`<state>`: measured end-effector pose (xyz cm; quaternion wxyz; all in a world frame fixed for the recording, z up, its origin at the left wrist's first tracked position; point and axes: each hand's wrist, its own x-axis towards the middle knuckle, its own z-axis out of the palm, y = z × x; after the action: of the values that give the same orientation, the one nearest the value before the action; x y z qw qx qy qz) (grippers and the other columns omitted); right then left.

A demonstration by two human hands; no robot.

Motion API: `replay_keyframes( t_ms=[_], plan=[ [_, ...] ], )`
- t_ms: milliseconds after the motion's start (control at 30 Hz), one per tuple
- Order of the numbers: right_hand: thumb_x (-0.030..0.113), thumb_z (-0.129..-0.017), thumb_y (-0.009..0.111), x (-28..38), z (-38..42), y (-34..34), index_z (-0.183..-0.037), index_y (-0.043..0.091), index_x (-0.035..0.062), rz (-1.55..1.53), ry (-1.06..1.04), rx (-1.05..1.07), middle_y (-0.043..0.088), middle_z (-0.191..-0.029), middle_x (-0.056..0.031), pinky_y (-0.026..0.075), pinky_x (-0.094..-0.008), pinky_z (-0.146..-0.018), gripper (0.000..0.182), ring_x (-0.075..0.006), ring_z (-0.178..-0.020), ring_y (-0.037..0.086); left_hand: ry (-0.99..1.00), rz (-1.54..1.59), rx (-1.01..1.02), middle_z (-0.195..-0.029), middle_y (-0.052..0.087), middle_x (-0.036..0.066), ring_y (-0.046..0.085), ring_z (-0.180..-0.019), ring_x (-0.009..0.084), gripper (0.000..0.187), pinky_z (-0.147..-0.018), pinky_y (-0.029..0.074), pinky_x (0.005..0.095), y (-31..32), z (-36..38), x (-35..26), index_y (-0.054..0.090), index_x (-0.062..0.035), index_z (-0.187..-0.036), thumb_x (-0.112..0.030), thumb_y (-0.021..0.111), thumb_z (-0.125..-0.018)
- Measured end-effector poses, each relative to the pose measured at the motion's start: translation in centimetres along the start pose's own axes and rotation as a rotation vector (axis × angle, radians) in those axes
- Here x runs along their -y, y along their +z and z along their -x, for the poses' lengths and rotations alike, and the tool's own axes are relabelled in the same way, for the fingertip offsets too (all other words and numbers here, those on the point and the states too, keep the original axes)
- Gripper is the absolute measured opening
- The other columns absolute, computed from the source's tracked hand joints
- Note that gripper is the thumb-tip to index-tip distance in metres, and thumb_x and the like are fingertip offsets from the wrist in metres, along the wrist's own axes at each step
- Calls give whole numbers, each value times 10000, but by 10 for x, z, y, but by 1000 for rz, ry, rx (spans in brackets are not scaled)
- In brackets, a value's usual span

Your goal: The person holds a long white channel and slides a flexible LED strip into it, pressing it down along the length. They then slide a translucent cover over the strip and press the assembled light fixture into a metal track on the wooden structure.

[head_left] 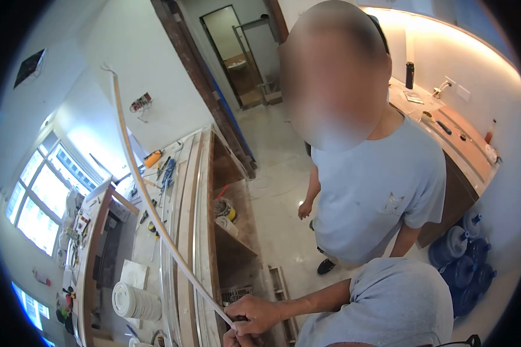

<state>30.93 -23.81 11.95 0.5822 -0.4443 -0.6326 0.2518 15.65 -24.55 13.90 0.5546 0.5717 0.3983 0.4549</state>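
A long, thin, pale strip (pixel 156 222) rises in a curve from the bottom of the view to loose wire ends near the upper left wall. My right hand (pixel 256 314) is closed round its lower part, at the edge of the long bench. Just below it, my left hand (pixel 237 339) pinches the strip too, cut off partly by the frame's bottom edge. The two hands are close together, and the strip's lower end is hidden by the fingers. Beside the strip stand stacked white round lids or tubs (pixel 134 302).
Another person (pixel 376 191) in a light T-shirt stands facing me, arms lowered. The long bench (pixel 182 208) bears boards and tools, with open compartments (pixel 231 214) below. Blue water bottles (pixel 460 254) stand at the right below a counter (pixel 463 144). A workbench (pixel 98 248) stands near the window.
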Motion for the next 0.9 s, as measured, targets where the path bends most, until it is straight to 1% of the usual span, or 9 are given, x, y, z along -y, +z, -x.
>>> replay_keyframes(
  t_ms=[167, 233, 267, 333, 433, 533, 733, 800, 900],
  plan=[
    [243, -818, 590, 3, -3, -13, -811, 572, -42, -150, -11, -148, 552, -678, -198, 441, -416, -565, 285, -330, -586, 552, -59, 30, -12, -649, 525, 7, 417, -540, 65, 269, -476, 320, 248, 13, -5, -2, 602, -54, -794, -254, 642, -969],
    [238, -835, 590, -3, -5, -22, -830, 593, -42, -149, -31, -207, 561, -683, -194, 443, -410, -567, 280, -326, -586, 554, 4, -9, 35, -649, 526, 11, 422, -541, 68, 268, -477, 327, 247, 18, -6, 5, 595, -55, -802, -257, 630, -974],
    [228, -838, 596, -7, -4, -27, -839, 601, -41, -110, -62, -189, 565, -683, -189, 445, -406, -567, 269, -315, -590, 560, 60, -47, 69, -650, 526, 15, 427, -542, 70, 267, -478, 334, 245, 20, -7, 7, 588, -55, -811, -259, 617, -980],
    [219, -841, 602, -11, 2, -30, -849, 610, -39, -71, -82, -183, 569, -683, -184, 447, -402, -566, 258, -303, -595, 567, -4, -11, 99, -650, 521, 11, 426, -542, 70, 265, -480, 330, 244, 25, -9, 10, 595, -50, -838, -268, 614, -988],
    [207, -832, 614, -1, 6, -36, -835, 595, -38, -223, 6, -177, 570, -688, -172, 459, -395, -573, 246, -276, -605, 578, -34, 18, 147, -659, 513, 2, 426, -550, 69, 279, -486, 324, 245, 27, -17, 9, 605, -39, -880, -292, 614, -997],
    [198, -819, 623, 0, 6, -42, -824, 577, -43, -64, -15, -193, 569, -692, -162, 473, -381, -582, 245, -255, -604, 583, 5, 38, 216, -677, 512, -10, 435, -577, 68, 304, -499, 328, 248, 33, -23, 6, 612, -29, -901, -318, 628, -993],
    [202, -853, 594, -5, 7, -45, -817, 544, -15, -121, -84, -194, 510, -713, -135, 438, -406, -572, 225, -315, -625, 547, 45, 50, 210, -745, 542, -11, 475, -670, 70, 307, -560, 369, 235, 42, -22, 3, 623, -23, -924, -324, 660, -975],
    [187, -786, 613, 5, 8, -47, -803, 514, -32, -34, -107, -248, 513, -705, -191, 459, -421, -565, 241, -371, -629, 568, 57, 42, 215, -753, 546, -10, 478, -678, 71, 302, -567, 374, 235, 44, -23, 4, 625, -23, -927, -319, 661, -974],
    [173, -767, 597, -1, 8, -50, -791, 489, -25, 135, -233, -289, 489, -693, -198, 451, -450, -572, 227, -413, -645, 552, 78, 28, 226, -765, 552, -8, 482, -691, 73, 294, -579, 380, 234, 47, -25, 6, 626, -22, -932, -311, 663, -973]
  ],
)
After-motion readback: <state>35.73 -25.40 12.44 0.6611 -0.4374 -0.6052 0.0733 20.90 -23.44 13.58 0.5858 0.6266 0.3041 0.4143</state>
